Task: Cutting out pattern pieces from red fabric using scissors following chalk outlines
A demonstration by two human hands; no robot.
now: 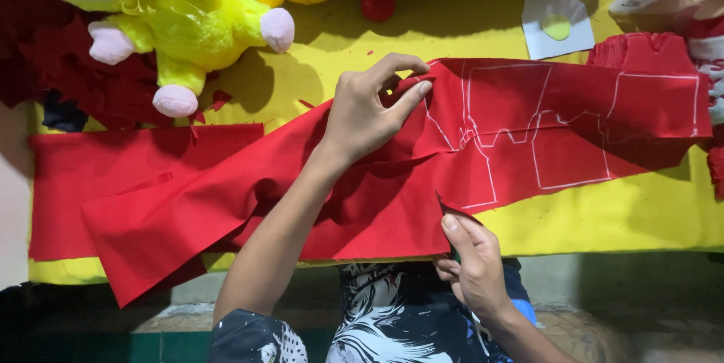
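Note:
A long strip of red fabric (528, 122) with white chalk outlines lies across a yellow table cover (633, 212). My left hand (369, 110) pinches the fabric's upper edge near the middle, thumb and fingers closed on a fold. My right hand (471, 257) is at the near edge, thumb pressed on a lifted corner of the same cloth. Something dark and narrow shows at its fingers; I cannot tell what it is.
A yellow plush toy with pink paws (185, 27) lies at the back left. More plush toys sit along the back. A white paper pattern piece (556, 20) rests at the back right beside stacked red pieces (645, 50). Red scraps (45, 61) pile at far left.

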